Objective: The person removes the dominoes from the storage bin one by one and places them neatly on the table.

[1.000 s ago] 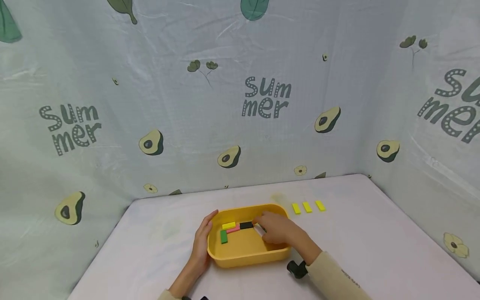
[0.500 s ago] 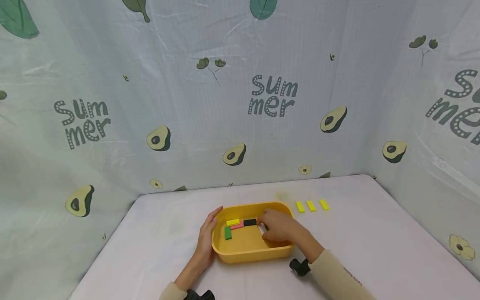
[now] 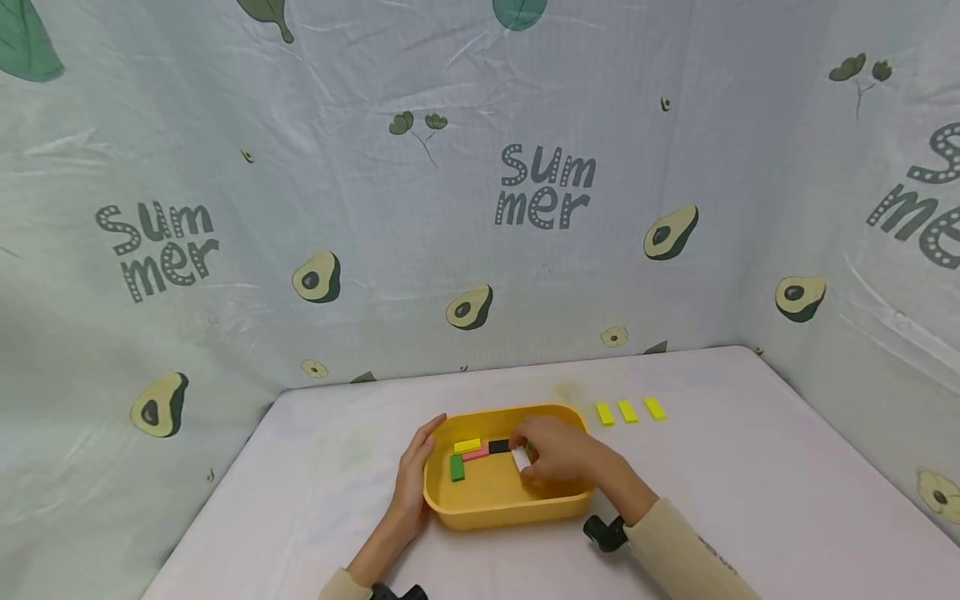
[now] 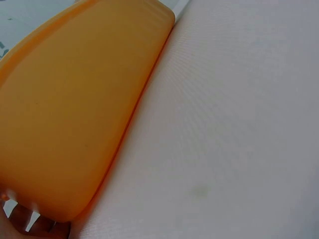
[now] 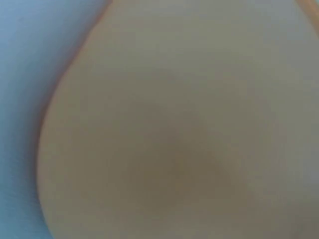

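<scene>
Nudged white block [image 3: 521, 459] slightly toward nine o'clock, pinching with right hand [image 3: 558, 450], touching tray [image 3: 517, 515] with straight-fingered left hand [image 3: 410, 485].

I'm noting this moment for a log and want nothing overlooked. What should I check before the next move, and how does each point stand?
1. Left hand against the yellow tray: ok, it touches the left side.
2. Right hand pinching the white block: ok.
3. White block raised off the tray floor: cannot tell.
4. Green block and black block inside the tray: ok.
5. Every yellow block in the tray: not ok, three yellow blocks lie on the table.
6. Right wrist view sharp: not ok, blurred.
</scene>
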The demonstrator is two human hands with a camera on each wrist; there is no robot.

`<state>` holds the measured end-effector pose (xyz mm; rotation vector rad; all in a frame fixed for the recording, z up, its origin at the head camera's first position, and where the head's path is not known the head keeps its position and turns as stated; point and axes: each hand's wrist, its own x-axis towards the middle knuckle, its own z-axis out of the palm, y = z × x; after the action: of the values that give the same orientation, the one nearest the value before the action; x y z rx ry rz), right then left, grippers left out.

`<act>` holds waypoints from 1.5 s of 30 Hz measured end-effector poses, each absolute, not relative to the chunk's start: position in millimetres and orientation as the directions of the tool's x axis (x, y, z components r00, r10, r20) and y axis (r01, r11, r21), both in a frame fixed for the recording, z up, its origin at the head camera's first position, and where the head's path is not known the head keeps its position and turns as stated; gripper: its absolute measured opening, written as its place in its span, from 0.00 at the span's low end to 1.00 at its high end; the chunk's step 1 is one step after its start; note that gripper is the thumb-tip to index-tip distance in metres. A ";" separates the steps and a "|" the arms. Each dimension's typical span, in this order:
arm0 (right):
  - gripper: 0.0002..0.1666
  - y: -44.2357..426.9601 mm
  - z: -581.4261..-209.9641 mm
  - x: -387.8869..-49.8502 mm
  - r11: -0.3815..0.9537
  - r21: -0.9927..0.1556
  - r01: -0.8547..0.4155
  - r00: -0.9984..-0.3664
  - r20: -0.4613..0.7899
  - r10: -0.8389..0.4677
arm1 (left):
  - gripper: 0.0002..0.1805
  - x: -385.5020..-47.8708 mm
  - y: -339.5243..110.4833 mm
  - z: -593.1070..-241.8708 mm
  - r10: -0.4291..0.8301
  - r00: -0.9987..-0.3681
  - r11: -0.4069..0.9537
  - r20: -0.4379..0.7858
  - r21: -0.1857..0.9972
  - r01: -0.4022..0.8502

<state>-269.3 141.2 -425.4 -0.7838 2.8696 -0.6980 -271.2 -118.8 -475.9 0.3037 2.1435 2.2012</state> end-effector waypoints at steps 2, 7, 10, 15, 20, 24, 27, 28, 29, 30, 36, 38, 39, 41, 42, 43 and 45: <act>0.18 144.0 -425.9 -268.3 0.762 -0.458 -0.458 -0.866 0.036 -0.498 | 0.28 -270.7 -117.7 -477.2 0.185 -0.978 -0.038 0.096 0.995 0.091; 0.19 146.6 -425.5 -267.7 0.757 -0.471 -0.453 -0.868 0.039 -0.495 | 0.28 -269.2 -117.8 -477.8 0.181 -0.979 -0.032 0.091 0.996 0.086; 0.19 147.0 -422.3 -268.8 0.759 -0.474 -0.446 -0.871 0.033 -0.490 | 0.28 -269.2 -118.3 -475.9 0.184 -0.979 -0.034 0.092 0.996 0.087; 0.19 147.0 -419.3 -270.6 0.754 -0.472 -0.456 -0.866 0.040 -0.498 | 0.28 -269.1 -119.6 -474.4 0.191 -0.978 -0.049 0.084 0.996 0.076; 0.19 151.1 -422.2 -272.0 0.763 -0.455 -0.460 -0.866 0.040 -0.498 | 0.28 -271.3 -116.0 -474.9 0.200 -0.977 -0.049 0.077 0.996 0.069; 0.19 149.6 -423.7 -274.2 0.770 -0.444 -0.458 -0.868 0.037 -0.495 | 0.28 -271.8 -118.0 -474.4 0.207 -0.976 -0.047 0.071 0.997 0.063; 0.20 148.1 -422.7 -274.6 0.769 -0.450 -0.454 -0.868 0.029 -0.495 | 0.28 -271.4 -119.0 -473.4 0.207 -0.976 -0.040 0.067 0.997 0.060; 0.20 148.2 -422.0 -274.4 0.770 -0.455 -0.448 -0.871 0.027 -0.491 | 0.28 -271.6 -118.4 -473.0 0.208 -0.976 -0.037 0.066 0.998 0.060; 0.20 148.5 -421.1 -273.9 0.772 -0.457 -0.443 -0.873 0.024 -0.487 | 0.28 -271.9 -117.6 -472.8 0.211 -0.975 -0.034 0.067 0.998 0.062; 0.20 149.1 -420.6 -273.6 0.774 -0.456 -0.440 -0.875 0.023 -0.484 | 0.28 -272.3 -116.6 -472.8 0.214 -0.975 -0.031 0.066 0.998 0.061; 0.21 145.4 -420.2 -273.7 0.781 -0.449 -0.434 -0.877 0.013 -0.480 | 0.28 -271.7 -119.9 -471.8 0.214 -0.975 -0.011 0.060 0.998 0.059; 0.21 145.3 -420.4 -273.9 0.782 -0.448 -0.433 -0.879 0.014 -0.478 | 0.28 -271.6 -119.8 -471.9 0.212 -0.975 -0.013 0.064 0.998 0.063; 0.22 145.5 -420.9 -274.3 0.783 -0.445 -0.434 -0.878 0.015 -0.478 | 0.29 -271.5 -119.6 -472.1 0.216 -0.974 -0.014 0.063 0.998 0.062; 0.22 146.0 -421.7 -274.9 0.783 -0.445 -0.434 -0.879 0.018 -0.477 | 0.29 -271.3 -118.8 -472.4 0.218 -0.974 -0.017 0.063 0.998 0.061; 0.22 146.4 -422.1 -275.1 0.782 -0.446 -0.435 -0.879 0.019 -0.477 | 0.29 -271.2 -118.4 -472.3 0.218 -0.974 -0.016 0.064 0.998 0.062; 0.22 146.9 -422.3 -275.0 0.781 -0.450 -0.433 -0.879 0.019 -0.477 | 0.29 -271.3 -118.0 -472.3 0.218 -0.974 -0.015 0.068 0.998 0.066; 0.23 148.1 -423.0 -274.9 0.778 -0.455 -0.434 -0.877 0.017 -0.480 | 0.28 -271.6 -116.4 -472.4 0.217 -0.974 -0.014 0.065 0.998 0.064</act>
<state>-274.9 148.1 -423.0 -0.7392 2.8673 -0.6960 -271.6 -116.4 -472.4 0.3043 2.1267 2.1410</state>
